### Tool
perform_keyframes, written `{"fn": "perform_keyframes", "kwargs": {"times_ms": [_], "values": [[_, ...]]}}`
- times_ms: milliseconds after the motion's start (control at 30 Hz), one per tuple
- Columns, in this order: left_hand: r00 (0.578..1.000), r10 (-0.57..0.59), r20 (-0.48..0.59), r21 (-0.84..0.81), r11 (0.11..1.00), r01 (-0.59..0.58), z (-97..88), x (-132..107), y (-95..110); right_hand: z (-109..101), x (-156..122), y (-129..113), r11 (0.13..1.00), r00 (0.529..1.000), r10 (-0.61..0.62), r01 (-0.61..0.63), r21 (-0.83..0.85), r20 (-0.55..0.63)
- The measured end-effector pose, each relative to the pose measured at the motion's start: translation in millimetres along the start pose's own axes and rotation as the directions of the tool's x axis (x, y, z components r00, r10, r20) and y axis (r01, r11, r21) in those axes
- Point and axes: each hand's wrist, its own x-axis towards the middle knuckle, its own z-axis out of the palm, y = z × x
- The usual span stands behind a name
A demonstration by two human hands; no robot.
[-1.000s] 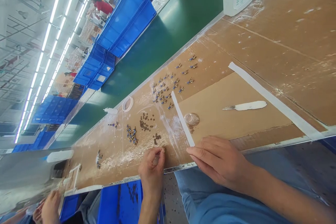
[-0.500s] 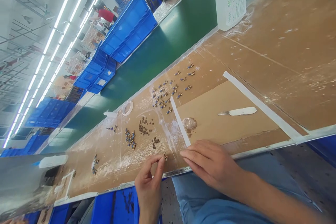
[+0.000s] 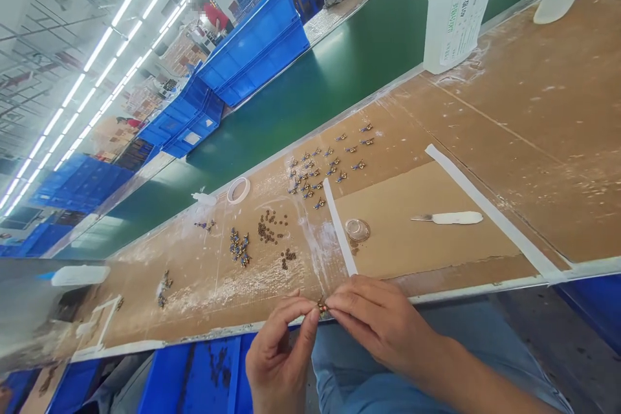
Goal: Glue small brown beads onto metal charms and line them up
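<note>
Over the table's near edge, my left hand (image 3: 286, 343) pinches a small gold-coloured metal figurine (image 3: 321, 306) between thumb and forefinger. My right hand (image 3: 381, 317) is closed, its fingertips meeting the figurine's right end; whatever lies between them is too small to make out. Beyond the hands sits a loose group of small brown beads (image 3: 268, 228), with a smaller cluster of beads (image 3: 288, 259) closer to me. A pile of blue-and-gold figurines (image 3: 239, 248) lies left of the beads. More figurines (image 3: 310, 174) are spread out farther back.
A white-handled knife (image 3: 456, 218) and a small clear dish (image 3: 358, 229) rest on cardboard (image 3: 412, 194) between white tape strips. A tape roll (image 3: 239, 191) and a small white bottle (image 3: 204, 198) lie farther left. A large jug (image 3: 460, 13) stands by the green belt (image 3: 339, 65).
My two hands have come together: the left moved right with the figurine, and the right fingertips now touch it. The camera view has shifted slightly.
</note>
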Motion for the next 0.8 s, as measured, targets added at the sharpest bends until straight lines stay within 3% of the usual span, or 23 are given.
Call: {"fn": "perform_keyframes", "kwargs": {"times_ms": [200, 333, 433, 633, 800], "values": [[0.997, 0.077, 0.024, -0.041, 0.996, -0.076, -0.9, 1, -4, 0, 3, -2, 0.996, 0.998, -0.028, 0.032, -0.078, 0.050], [0.998, -0.034, 0.054, -0.067, 0.997, 0.037, -3.9, 15, -6, -8, 11, -4, 0.983, 0.998, -0.036, 0.045, -0.179, 0.052], [0.991, -0.098, 0.090, -0.077, 0.991, 0.105, 4.3, 47, -8, -19, 13, -3, 0.967, 0.998, -0.063, 0.058, -0.250, -0.012], [0.969, -0.024, 0.247, 0.010, 1.000, 0.022, 63.9, 139, -9, -32, 2, 13, 0.955, 0.986, -0.150, 0.124, -0.270, -0.077], [0.943, 0.033, 0.332, 0.054, 0.997, -0.054, 117.5, 182, -4, -33, -3, 24, 0.928, 0.982, -0.178, 0.147, -0.343, -0.059]]}}
